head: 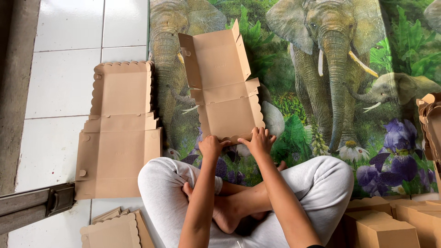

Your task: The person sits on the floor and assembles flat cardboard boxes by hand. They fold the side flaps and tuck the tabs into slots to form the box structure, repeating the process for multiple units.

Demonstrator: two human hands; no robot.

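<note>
We're on a home floor here: white tiles [69, 27], an elephant-print mat [330, 69]. Flat cardboard box blanks [117, 133] piled around, cottage-style packing.
</note>
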